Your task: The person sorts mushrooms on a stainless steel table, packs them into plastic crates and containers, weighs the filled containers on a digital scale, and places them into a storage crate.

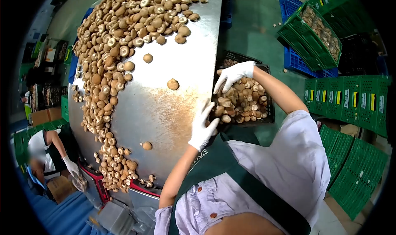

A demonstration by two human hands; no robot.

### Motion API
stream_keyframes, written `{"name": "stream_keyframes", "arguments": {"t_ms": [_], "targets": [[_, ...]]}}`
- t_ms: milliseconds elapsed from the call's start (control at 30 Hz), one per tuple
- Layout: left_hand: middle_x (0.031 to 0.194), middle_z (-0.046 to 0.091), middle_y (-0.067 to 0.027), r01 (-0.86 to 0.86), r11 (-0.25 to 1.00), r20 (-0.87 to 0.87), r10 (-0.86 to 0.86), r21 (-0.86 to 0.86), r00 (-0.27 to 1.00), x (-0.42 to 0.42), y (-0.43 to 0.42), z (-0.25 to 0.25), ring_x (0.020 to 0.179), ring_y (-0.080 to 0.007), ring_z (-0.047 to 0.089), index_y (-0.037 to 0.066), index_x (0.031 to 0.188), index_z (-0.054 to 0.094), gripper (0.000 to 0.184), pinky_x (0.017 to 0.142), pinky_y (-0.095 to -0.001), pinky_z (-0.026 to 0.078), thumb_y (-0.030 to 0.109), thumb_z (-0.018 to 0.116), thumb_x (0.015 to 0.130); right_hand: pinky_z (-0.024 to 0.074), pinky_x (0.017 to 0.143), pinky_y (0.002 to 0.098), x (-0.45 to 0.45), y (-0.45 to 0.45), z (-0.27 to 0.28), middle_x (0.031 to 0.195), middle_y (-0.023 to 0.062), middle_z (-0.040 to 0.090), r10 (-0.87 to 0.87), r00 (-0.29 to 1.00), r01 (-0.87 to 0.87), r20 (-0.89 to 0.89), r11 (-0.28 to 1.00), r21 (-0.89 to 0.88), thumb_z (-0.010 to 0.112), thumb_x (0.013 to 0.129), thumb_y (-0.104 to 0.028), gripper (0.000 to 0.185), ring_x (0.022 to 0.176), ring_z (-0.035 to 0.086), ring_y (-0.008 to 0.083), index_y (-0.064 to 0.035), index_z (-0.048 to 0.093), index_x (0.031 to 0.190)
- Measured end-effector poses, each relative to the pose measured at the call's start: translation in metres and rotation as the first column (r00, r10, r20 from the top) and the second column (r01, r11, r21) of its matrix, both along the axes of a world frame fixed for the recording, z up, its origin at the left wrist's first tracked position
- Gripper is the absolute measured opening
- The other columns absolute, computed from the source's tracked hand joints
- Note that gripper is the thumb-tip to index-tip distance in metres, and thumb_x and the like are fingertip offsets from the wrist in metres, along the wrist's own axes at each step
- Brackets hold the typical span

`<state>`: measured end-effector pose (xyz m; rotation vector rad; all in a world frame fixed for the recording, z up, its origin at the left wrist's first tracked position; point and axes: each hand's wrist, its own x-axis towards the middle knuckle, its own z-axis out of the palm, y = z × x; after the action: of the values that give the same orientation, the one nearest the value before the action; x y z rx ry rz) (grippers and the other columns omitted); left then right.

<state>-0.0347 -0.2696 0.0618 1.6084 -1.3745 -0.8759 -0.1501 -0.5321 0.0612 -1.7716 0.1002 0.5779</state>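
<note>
My gloved left hand [202, 127] is at the edge of the steel table [198, 49], thumb and fingers parted. My gloved right hand [236, 75] bends over the shiitake mushrooms [250, 99] in the black crate [270, 111], some blurred; I cannot tell whether it grips any. The frame's top cuts off the mushroom pile [136, 18] on the table.

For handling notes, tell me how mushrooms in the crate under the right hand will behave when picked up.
Mushrooms may roll: their caps look rounded. Heaped in the crate, neighbours would probably shift. Fleshy-looking caps could bruise.
</note>
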Motion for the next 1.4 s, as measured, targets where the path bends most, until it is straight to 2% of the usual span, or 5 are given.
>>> {"name": "stream_keyframes", "arguments": {"t_ms": [200,467,800,1100,1400], "targets": [[0.135,0.041,-0.0226,-0.291,0.956,0.389,0.286,-0.050,0.875,0.043,0.089,0.006,0.120,-0.0378,0.045,0.001,0.120,0.054,0.046,0.100,-0.0419,0.038,0.009,0.068,0.076,0.0438,0.095,0.0318,-0.088,-0.023,-0.006,0.116,0.0086,0.063,-0.430,0.899,0.431,0.082,0.902,0.009,0.061,0.082,-0.017,0.037,0.107,0.057,0.0195,-0.0068,0.061,0.118],[0.145,0.025,-0.0241,-0.158,0.961,0.663,-0.035,0.228,0.748,0.034,0.154,-0.057,0.134,-0.0416,0.023,0.008,0.136,0.038,0.086,0.106,-0.0628,0.011,0.055,0.068,0.070,0.0469,0.081,0.0285,-0.211,0.018,-0.084,0.114,0.0006,0.063,-0.958,0.237,0.971,-0.164,0.228,0.068,0.059,0.085,-0.018,0.035,0.099,0.057,0.0138,-0.0098,0.061,0.119],[0.141,0.035,-0.0192,0.241,0.970,0.560,-0.216,0.030,0.800,-0.008,-0.001,-0.050,0.131,-0.0351,0.033,0.004,0.135,0.038,0.089,0.108,-0.0534,0.020,0.046,0.076,0.066,0.0505,0.078,0.0311,-0.276,0.147,-0.174,0.108,0.0067,0.065,-0.841,-0.123,0.972,-0.527,-0.210,0.108,0.055,0.090,-0.017,0.031,0.093,0.063,0.0197,-0.0041,0.059,0.118],[0.151,0.011,-0.0178,-0.357,0.932,0.606,0.322,-0.067,0.727,0.075,-0.054,-0.019,0.137,-0.0380,0.017,0.014,0.145,0.021,0.095,0.108,-0.0562,0.020,0.053,0.069,0.073,0.0485,0.080,0.0321,-0.308,0.185,-0.169,0.112,0.0073,0.064,-0.786,-0.403,0.903,-0.469,-0.426,-0.061,0.049,0.092,-0.018,0.029,0.092,0.063,0.0200,-0.0047,0.059,0.116],[0.109,0.062,-0.0123,-0.468,0.881,0.256,0.470,-0.072,0.845,0.068,-0.076,-0.045,0.098,-0.0212,0.058,0.000,0.114,0.056,0.033,0.091,-0.0332,0.045,0.013,0.064,0.085,0.0485,0.078,0.0314,-0.325,0.211,-0.163,0.111,0.0071,0.065,-0.768,-0.443,0.871,-0.463,-0.491,-0.020,0.050,0.092,-0.020,0.029,0.090,0.064,0.0198,-0.0053,0.060,0.115]]}}
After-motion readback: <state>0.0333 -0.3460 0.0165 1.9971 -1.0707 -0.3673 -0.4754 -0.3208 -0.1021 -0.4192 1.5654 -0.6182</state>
